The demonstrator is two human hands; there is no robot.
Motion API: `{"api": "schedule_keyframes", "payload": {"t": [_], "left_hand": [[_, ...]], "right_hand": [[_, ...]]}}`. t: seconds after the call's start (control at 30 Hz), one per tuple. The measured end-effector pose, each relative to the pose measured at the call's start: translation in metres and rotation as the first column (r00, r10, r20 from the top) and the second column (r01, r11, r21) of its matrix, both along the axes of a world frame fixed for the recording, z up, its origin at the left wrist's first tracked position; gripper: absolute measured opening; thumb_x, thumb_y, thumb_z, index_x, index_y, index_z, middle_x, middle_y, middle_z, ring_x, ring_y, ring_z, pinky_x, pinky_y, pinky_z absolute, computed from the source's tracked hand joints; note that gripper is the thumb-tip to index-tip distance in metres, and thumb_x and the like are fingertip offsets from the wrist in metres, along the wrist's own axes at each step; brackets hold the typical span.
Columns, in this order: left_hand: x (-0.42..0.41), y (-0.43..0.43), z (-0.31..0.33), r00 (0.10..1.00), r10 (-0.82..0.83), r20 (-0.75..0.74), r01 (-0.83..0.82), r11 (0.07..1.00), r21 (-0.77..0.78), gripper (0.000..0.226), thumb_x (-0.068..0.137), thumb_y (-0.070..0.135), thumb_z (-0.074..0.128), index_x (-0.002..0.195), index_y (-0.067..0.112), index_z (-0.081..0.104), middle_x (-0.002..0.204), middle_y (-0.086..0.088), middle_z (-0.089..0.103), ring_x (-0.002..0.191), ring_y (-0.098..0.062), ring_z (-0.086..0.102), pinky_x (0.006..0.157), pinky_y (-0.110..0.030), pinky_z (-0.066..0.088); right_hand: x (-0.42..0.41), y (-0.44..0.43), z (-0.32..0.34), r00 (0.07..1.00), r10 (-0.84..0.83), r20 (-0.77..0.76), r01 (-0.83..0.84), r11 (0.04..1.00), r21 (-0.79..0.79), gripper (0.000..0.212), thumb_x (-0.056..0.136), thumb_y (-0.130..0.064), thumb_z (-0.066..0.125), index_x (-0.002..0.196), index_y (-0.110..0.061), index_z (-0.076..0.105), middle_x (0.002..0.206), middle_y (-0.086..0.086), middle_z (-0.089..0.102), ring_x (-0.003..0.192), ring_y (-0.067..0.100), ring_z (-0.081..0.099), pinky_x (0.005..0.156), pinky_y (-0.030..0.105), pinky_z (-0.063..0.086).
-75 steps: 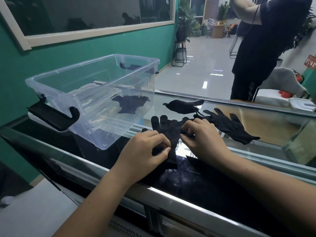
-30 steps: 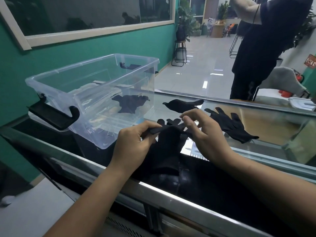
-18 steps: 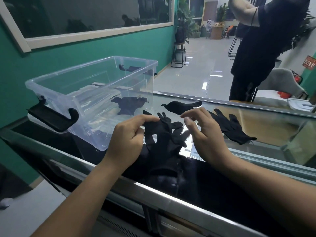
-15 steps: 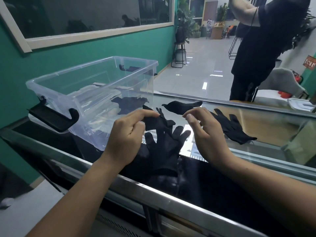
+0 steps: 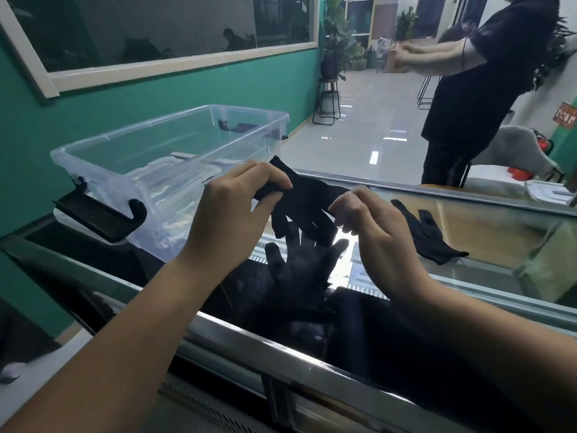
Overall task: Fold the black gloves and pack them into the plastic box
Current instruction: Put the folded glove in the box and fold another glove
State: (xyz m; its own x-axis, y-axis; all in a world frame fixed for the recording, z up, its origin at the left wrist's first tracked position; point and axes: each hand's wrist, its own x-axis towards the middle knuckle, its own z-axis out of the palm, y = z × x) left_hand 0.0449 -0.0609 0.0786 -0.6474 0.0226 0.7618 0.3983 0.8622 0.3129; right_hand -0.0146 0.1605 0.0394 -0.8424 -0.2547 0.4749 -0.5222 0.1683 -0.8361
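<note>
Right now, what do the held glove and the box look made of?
Held glove: seemingly soft matte knit fabric; its fingers droop limp. Box: likely rigid clear plastic, glossy; the counter shows through its walls, with sharp glints.

Left grip point(image 5: 231, 220) and right grip point(image 5: 377, 242) pinch a black glove point(image 5: 307, 203) by its cuff, fingers hanging over a second glove point(image 5: 299, 276) flat on the glass bench point(image 5: 499, 232), beside the plastic box point(image 5: 162, 145).

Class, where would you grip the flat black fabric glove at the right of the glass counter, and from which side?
Probably the black fabric glove by its cuff, from the near right: its floppy fingers splay away, the cuff points toward you.
</note>
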Motion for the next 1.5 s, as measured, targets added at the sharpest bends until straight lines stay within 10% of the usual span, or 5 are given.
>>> {"api": "schedule_keyframes", "payload": {"t": [0.5, 0.8, 1.0, 1.13, 1.5], "left_hand": [[0.036, 0.024, -0.042, 0.989, -0.125, -0.075, 0.119, 0.99, -0.079, 0.051, 0.094, -0.004, 0.081, 0.141, 0.012, 0.068, 0.125, 0.004, 0.076, 0.117, -0.019, 0.074, 0.104, -0.034, 0.059], [0.047, 0.013, -0.082, 0.996, -0.086, 0.02, 0.087, 0.996, -0.036, 0.034, 0.086, 0.005, 0.089, 0.118, 0.013, 0.079, 0.107, 0.008, 0.082, 0.101, -0.012, 0.078, 0.091, -0.041, 0.064], [0.049, 0.01, -0.088, 0.991, -0.102, 0.091, 0.109, 0.992, -0.068, 0.011, 0.092, 0.018, 0.086, 0.102, 0.016, 0.085, 0.104, 0.008, 0.08, 0.101, -0.016, 0.075, 0.092, -0.04, 0.06], [0.054, 0.009, -0.093, 0.975, -0.132, 0.176, 0.135, 0.991, -0.007, 0.017, 0.095, 0.03, 0.077, 0.105, 0.02, 0.086, 0.102, 0.011, 0.078, 0.1, -0.012, 0.073, 0.091, -0.039, 0.059], [0.058, 0.011, -0.091, 0.932, -0.202, 0.301, 0.192, 0.979, 0.061, 0.017, 0.094, 0.038, 0.082, 0.104, 0.024, 0.086, 0.099, 0.015, 0.075, 0.095, -0.015, 0.073, 0.085, -0.036, 0.06]], "right_hand": [[-0.023, -0.029, 0.006, 0.338, 0.676, 0.654, -0.36, 0.736, -0.574, 0.099, 0.098, -0.086, 0.03, 0.139, 0.0, 0.06, 0.14, 0.026, 0.068, 0.129, 0.041, 0.067, 0.116, 0.051, 0.048], [-0.04, -0.031, -0.007, 0.259, 0.733, 0.628, -0.176, 0.676, -0.716, 0.091, 0.097, -0.075, 0.055, 0.159, -0.01, 0.048, 0.164, 0.015, 0.051, 0.151, 0.037, 0.052, 0.131, 0.054, 0.031], [-0.042, -0.032, -0.019, 0.227, 0.746, 0.626, -0.155, 0.662, -0.733, 0.055, 0.097, -0.063, 0.065, 0.116, -0.011, 0.064, 0.119, 0.014, 0.077, 0.135, 0.036, 0.063, 0.13, 0.051, 0.033], [-0.043, -0.031, -0.02, 0.259, 0.775, 0.576, -0.171, 0.624, -0.763, 0.093, 0.083, -0.055, 0.079, 0.156, -0.007, 0.046, 0.163, 0.018, 0.05, 0.156, 0.038, 0.042, 0.127, 0.055, 0.033], [-0.041, -0.028, -0.021, 0.24, 0.724, 0.647, -0.181, 0.688, -0.703, 0.049, 0.1, -0.057, 0.063, 0.11, -0.01, 0.067, 0.097, 0.008, 0.075, 0.11, 0.029, 0.064, 0.131, 0.044, 0.03]]}}
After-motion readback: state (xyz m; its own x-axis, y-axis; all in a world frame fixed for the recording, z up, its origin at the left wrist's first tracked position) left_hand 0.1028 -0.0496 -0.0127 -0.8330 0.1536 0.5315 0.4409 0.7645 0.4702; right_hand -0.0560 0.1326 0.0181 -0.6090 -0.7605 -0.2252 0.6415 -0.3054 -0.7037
